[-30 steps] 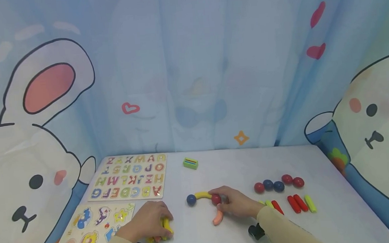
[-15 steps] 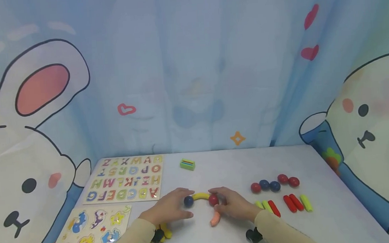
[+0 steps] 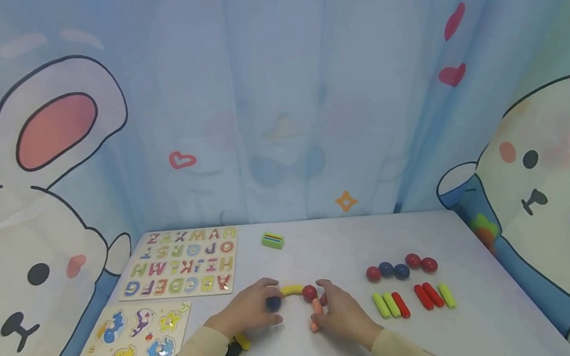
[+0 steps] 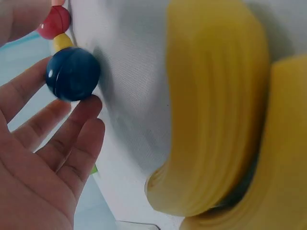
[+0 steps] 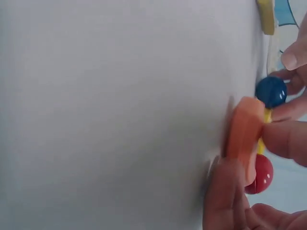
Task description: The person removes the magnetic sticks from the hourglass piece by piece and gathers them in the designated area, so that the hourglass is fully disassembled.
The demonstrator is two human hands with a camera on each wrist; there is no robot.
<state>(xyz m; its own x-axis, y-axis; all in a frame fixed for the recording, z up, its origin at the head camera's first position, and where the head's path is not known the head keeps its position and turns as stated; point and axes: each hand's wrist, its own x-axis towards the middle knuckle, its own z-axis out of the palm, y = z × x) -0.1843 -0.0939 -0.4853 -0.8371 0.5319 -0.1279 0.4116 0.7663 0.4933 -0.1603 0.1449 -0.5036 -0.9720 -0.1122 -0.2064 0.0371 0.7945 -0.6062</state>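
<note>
On the table, a yellow curved rod (image 3: 291, 290) links a blue ball (image 3: 273, 304) to a red ball (image 3: 309, 293). My left hand (image 3: 248, 308) has the blue ball between thumb and fingers; in the left wrist view several fingertips lie against that ball (image 4: 73, 74). An orange curved rod (image 3: 317, 311) reaches from the red ball toward me. My right hand (image 3: 345, 313) pinches this orange rod (image 5: 245, 139), its thumb near the lower end. Two ribbed yellow curved rods (image 4: 216, 105) lie below my left wrist, mostly hidden in the head view.
An alphabet puzzle board (image 3: 181, 262) and a sea-animal puzzle board (image 3: 128, 343) lie at left. A small green striped block (image 3: 272, 240) is at the back. At right are several red and blue balls (image 3: 401, 272), with straight red rods (image 3: 423, 297) and yellow-green rods (image 3: 380, 306).
My left hand has come from the loose yellow rods to the blue ball, which has shifted slightly toward me. My right hand has swung the orange rod into a straighter line with the table's depth.
</note>
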